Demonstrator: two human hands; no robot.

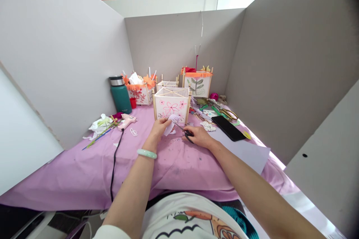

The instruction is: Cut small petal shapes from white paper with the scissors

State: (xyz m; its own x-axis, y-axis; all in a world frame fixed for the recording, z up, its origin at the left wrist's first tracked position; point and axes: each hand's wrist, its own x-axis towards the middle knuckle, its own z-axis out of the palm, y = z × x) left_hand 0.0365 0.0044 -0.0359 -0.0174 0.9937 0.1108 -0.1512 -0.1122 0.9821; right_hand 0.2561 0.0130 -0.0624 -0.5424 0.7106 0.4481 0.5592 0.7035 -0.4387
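My left hand [160, 128], with a pale green bangle [147, 153] on its wrist, pinches a small piece of pale lilac paper [169, 127]. Around the handles of a pair of black scissors [188, 134] my right hand [198, 136] is closed. The blades point left and reach the paper's edge; whether they are apart is too small to tell. Just behind both hands stands a square lantern frame [171, 105] of wooden sticks and white panels, with pink flowers drawn on its front. Its lower front is partly hidden by the paper and my left hand.
To the left are a green bottle [120, 95], a pink glue gun [127, 121] with a black cord, and crumpled tissue [101, 124]. At right lie a black phone [228, 128], lilac sheets [249, 151] and gold-handled scissors [229, 114]. Decorated lanterns [198, 84] stand behind; grey panels enclose the table.
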